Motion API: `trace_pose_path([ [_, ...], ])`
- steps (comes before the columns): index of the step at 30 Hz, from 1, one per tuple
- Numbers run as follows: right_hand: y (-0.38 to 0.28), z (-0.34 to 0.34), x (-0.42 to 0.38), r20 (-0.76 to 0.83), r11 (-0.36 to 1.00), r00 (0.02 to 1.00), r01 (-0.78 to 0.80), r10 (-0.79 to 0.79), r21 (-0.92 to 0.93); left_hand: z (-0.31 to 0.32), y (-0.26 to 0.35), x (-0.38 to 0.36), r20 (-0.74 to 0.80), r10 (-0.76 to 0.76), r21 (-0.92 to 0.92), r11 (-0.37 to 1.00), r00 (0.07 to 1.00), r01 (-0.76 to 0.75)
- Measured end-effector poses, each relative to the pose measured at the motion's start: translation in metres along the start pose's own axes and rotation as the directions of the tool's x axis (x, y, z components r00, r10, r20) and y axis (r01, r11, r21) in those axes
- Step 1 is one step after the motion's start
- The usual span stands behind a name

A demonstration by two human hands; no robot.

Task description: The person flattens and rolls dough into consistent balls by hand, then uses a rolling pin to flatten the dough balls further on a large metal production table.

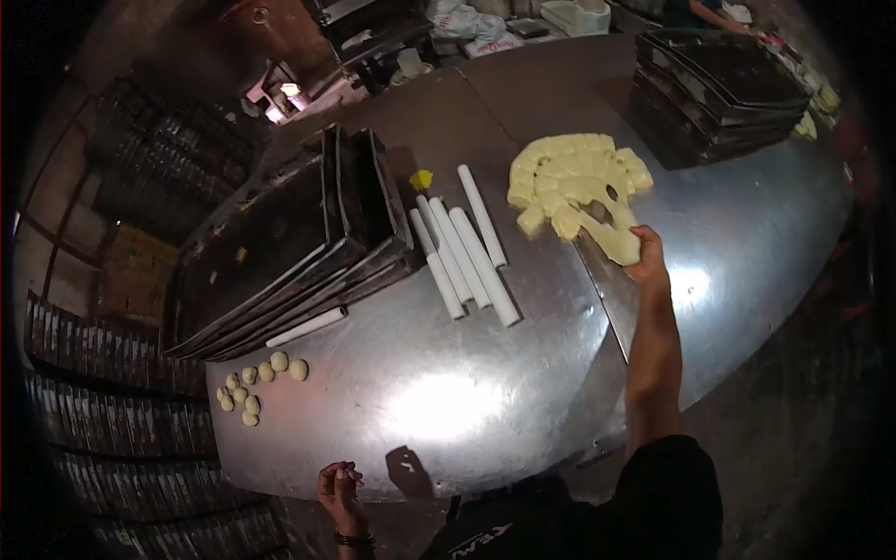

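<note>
My right hand (649, 256) grips the near end of a pale yellow dough slab (569, 173), which is stretched into a flap toward me. The slab lies on the metal table (551, 364), scored into pieces along its far side and torn through with holes. My left hand (343, 489) hovers at the table's near edge with its fingers curled together; whether anything small is between them is hidden. Several small round dough balls (266, 371) sit on the table beyond my left hand.
Several white rolling pins (471, 254) lie mid-table, with a yellow scrap (422, 179) at their far end. Another white rod (306, 327) rests beside stacked dark trays (271, 247). More trays (719, 93) stand far right, near another person's arm (717, 15).
</note>
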State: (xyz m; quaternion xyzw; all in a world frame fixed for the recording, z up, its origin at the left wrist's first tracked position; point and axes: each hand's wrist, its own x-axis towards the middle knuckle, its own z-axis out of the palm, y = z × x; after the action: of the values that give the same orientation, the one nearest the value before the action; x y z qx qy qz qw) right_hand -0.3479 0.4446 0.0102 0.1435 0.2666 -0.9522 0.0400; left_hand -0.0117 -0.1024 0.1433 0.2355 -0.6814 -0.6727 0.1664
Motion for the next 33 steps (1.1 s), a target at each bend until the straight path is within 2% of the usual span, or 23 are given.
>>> trace_pose_path([
  [5, 0.002, -0.022, -0.174, 0.007, 0.929, 0.970, 0.234, -0.242, -0.288, -0.045, -0.023, 0.012, 0.086, -0.082, -0.076, 0.993, 0.993, 0.089],
  [7, 0.030, -0.028, -0.236, 0.181, 0.879, 0.970, 0.226, -0.163, -0.420, -0.038, -0.036, 0.022, 0.181, -0.169, -0.109, 0.976, 0.969, 0.190],
  [8, 0.056, -0.025, -0.264, 0.123, 0.900, 0.987, 0.148, -0.107, -0.409, -0.022, -0.038, 0.022, 0.250, -0.216, -0.099, 0.964, 0.944, 0.247],
  [9, 0.088, -0.007, -0.284, 0.070, 0.916, 0.996, 0.073, -0.049, -0.394, -0.003, -0.043, 0.022, 0.409, -0.230, -0.039, 0.962, 0.883, 0.269],
  [11, 0.158, 0.051, -0.313, 0.064, 0.893, 0.998, 0.021, 0.008, -0.449, 0.030, -0.058, 0.017, 0.759, -0.221, 0.016, 0.947, 0.612, 0.321],
  [12, 0.193, 0.094, -0.330, 0.061, 0.879, 0.997, -0.003, 0.037, -0.476, 0.041, -0.064, 0.010, 0.864, -0.061, -0.039, 0.982, 0.499, 0.187],
  [13, 0.226, 0.143, -0.343, 0.047, 0.927, 0.991, -0.100, 0.126, -0.362, 0.048, -0.065, -0.003, 0.889, 0.030, -0.097, 0.988, 0.458, 0.124],
  [14, 0.254, 0.162, -0.348, 0.072, 0.928, 0.981, -0.144, 0.179, -0.344, 0.047, -0.071, -0.010, 0.899, 0.077, -0.037, 0.994, 0.431, -0.100],
  [15, 0.274, 0.173, -0.354, 0.102, 0.925, 0.965, -0.197, 0.241, -0.325, 0.041, -0.054, -0.018, 0.891, 0.082, -0.087, 0.996, 0.445, -0.011],
  [17, 0.286, 0.189, -0.356, 0.177, 0.966, 0.968, -0.137, 0.177, -0.219, 0.009, -0.057, -0.007, 0.889, -0.083, 0.100, 0.995, 0.451, -0.012],
  [20, 0.264, 0.113, -0.325, -0.062, 0.996, 0.995, -0.080, 0.078, -0.044, -0.040, -0.056, 0.015, 0.885, -0.151, 0.133, 0.988, 0.440, 0.071],
  [21, 0.257, 0.194, -0.335, -0.440, 0.994, 0.898, -0.041, -0.006, -0.098, -0.056, -0.050, 0.021, 0.867, -0.125, 0.153, 0.988, 0.483, -0.020],
  [22, 0.241, 0.152, -0.314, -0.294, 0.999, 0.956, -0.003, -0.011, -0.046, -0.071, -0.043, 0.023, 0.845, -0.098, 0.180, 0.978, 0.525, -0.107],
  [23, 0.228, 0.149, -0.303, -0.281, 0.982, 0.958, -0.003, -0.051, -0.189, -0.086, -0.040, 0.023, 0.820, -0.076, 0.217, 0.958, 0.567, -0.185],
  [24, 0.231, 0.144, -0.290, -0.202, 0.928, 0.966, 0.078, -0.161, -0.365, -0.100, -0.053, 0.025, 0.776, 0.047, 0.221, 0.913, 0.628, -0.342],
  [25, 0.234, 0.102, -0.264, -0.046, 0.669, 0.965, 0.143, -0.256, -0.729, -0.114, -0.075, 0.031, 0.733, 0.174, 0.210, 0.862, 0.658, -0.462],
  [26, 0.230, 0.097, -0.254, 0.423, 0.090, 0.889, 0.442, -0.175, -0.893, -0.122, -0.104, 0.042, 0.647, 0.457, 0.237, 0.641, 0.611, -0.730],
  [27, 0.231, 0.096, -0.245, 0.723, -0.431, 0.673, 0.705, 0.156, -0.563, -0.127, -0.111, 0.052, 0.570, 0.509, 0.367, 0.545, 0.645, -0.754],
  [28, 0.245, 0.090, -0.223, 0.876, -0.550, 0.465, 0.768, 0.126, -0.329, -0.116, -0.126, 0.064, 0.494, 0.619, 0.499, 0.373, 0.611, -0.782],
  [29, 0.258, 0.098, -0.208, 0.851, -0.534, 0.525, 0.724, 0.017, -0.436, -0.085, -0.126, 0.072, 0.156, 0.599, 0.579, 0.589, 0.785, -0.565],
  [30, 0.278, 0.111, -0.195, 0.802, -0.500, 0.590, 0.668, -0.095, -0.551, -0.054, -0.114, 0.072, -0.031, 0.607, 0.765, 0.526, 0.794, -0.371],
  [31, 0.293, 0.114, -0.195, 0.718, -0.467, 0.669, 0.582, -0.191, -0.666, -0.032, -0.127, 0.080, -0.143, 0.522, 0.726, 0.632, 0.841, -0.270],
  [33, 0.308, 0.119, -0.215, 0.779, -0.434, 0.620, 0.729, 0.094, -0.529, 0.006, -0.102, 0.058, -0.131, 0.416, 0.725, 0.659, 0.900, -0.199],
])
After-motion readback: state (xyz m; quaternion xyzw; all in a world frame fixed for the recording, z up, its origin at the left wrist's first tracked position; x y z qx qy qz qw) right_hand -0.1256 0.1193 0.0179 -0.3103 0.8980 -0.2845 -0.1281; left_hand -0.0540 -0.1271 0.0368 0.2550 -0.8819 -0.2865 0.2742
